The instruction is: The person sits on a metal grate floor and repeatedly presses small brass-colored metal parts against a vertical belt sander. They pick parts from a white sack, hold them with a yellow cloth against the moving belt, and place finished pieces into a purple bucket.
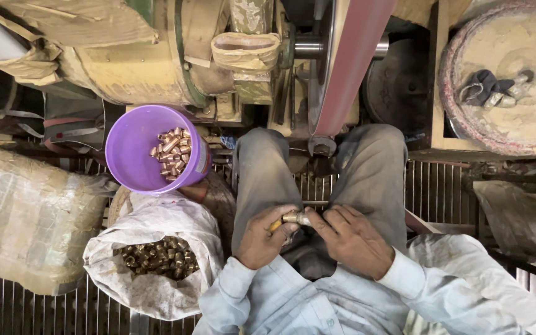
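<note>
I sit with both hands over my lap, between my knees. My left hand (pixel 265 234) grips a short rod with a yellowish handle, and a small brass fitting (pixel 293 218) sits on its tip. My right hand (pixel 350 239) pinches that same brass fitting from the right side with thumb and fingers. A purple bucket (pixel 133 162) to my left holds several shiny copper-coloured fittings (pixel 171 154). Below it, an open white sack (pixel 150 273) contains many duller brass fittings (pixel 159 255).
A reddish sanding belt (pixel 350 62) runs on a dusty machine straight ahead of my knees. A dusty round wheel (pixel 509 80) with a dark glove on it lies at the upper right. A wrapped bundle (pixel 26 217) sits at the left on the metal grate floor.
</note>
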